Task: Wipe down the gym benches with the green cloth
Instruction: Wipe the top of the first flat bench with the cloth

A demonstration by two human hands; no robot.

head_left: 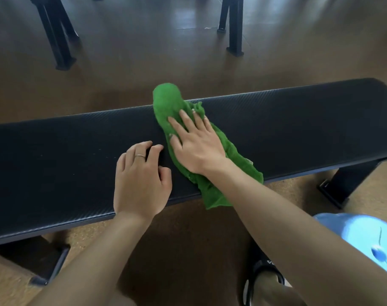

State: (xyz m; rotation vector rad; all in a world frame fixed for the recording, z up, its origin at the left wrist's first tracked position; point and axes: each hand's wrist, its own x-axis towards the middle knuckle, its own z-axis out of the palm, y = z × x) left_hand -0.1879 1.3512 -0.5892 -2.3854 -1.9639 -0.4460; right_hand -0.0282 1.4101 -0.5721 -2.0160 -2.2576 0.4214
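A long black padded gym bench runs across the view from lower left to upper right. The green cloth lies stretched across its pad, one end hanging past the far edge and the other drooping over the near edge. My right hand presses flat on the middle of the cloth, fingers spread. My left hand, with a ring on one finger, rests on the bare pad just left of the cloth, fingers curled and holding nothing.
The bench's black legs stand on the brown floor at lower left and at right. Black legs of another bench or frame rise at the back left and back right. My foot in a black sandal is near the bottom.
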